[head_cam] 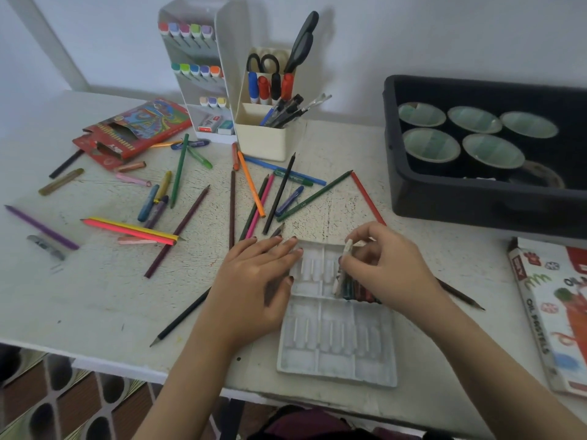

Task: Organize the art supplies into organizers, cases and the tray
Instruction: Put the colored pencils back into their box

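Lower centre: pressing flat-fingered with the left hand (254, 281) on the left edge of the white pastel tray (336, 347), pinching a pale pastel stick (348, 248) in the right hand (390, 268) at its upper row. Heaps of loose pencils (127, 231) centre-left.

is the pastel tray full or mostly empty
Mostly empty. The white pastel tray holds a few pastels only at upper right, where the right hand pinches a white pastel; other visible slots are bare.

Plain white wall (413, 33), scuffed white table (95, 296), patterned brown floor (47, 408) below.
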